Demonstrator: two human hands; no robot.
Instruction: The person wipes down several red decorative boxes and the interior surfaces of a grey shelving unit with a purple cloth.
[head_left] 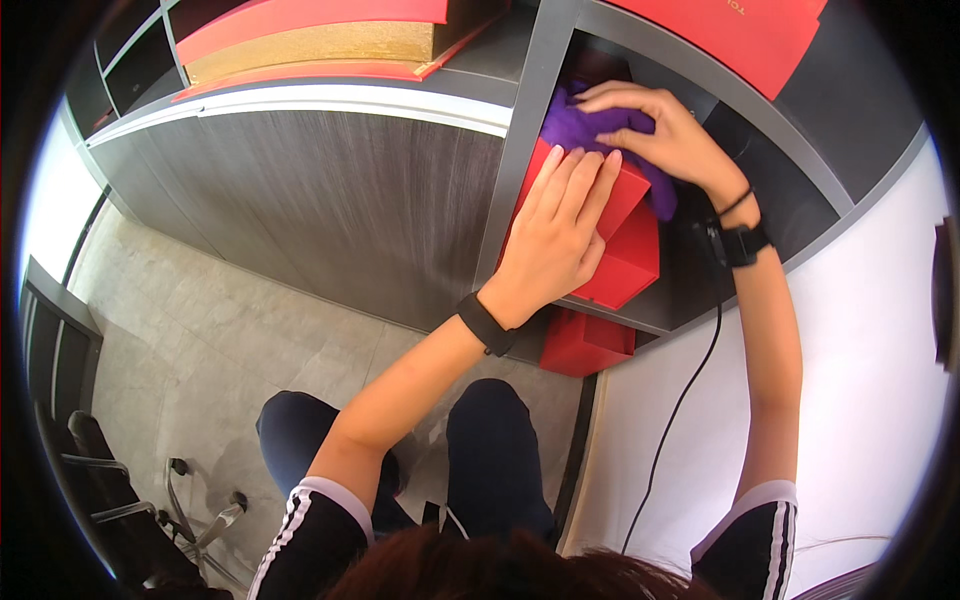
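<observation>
My left hand [562, 222] lies with fingers stretched out on top of a red box [625, 265] in an open shelf compartment. Just beyond it, a purple cloth [585, 125] is bunched up on and behind the box, one end hanging down its right side. My right hand [655, 130] is bent over this cloth, fingers and thumb curled round it, gripping it. Part of the cloth and the back of the compartment are hidden by my hands and in shadow.
Below stands another red box [588, 342]. Red and gold boxes [310, 50] lie on the shelf at upper left, above a dark wood-grain cabinet front [350, 190]. A black cable [690, 385] hangs at the white wall. An office chair [130, 500] stands at lower left.
</observation>
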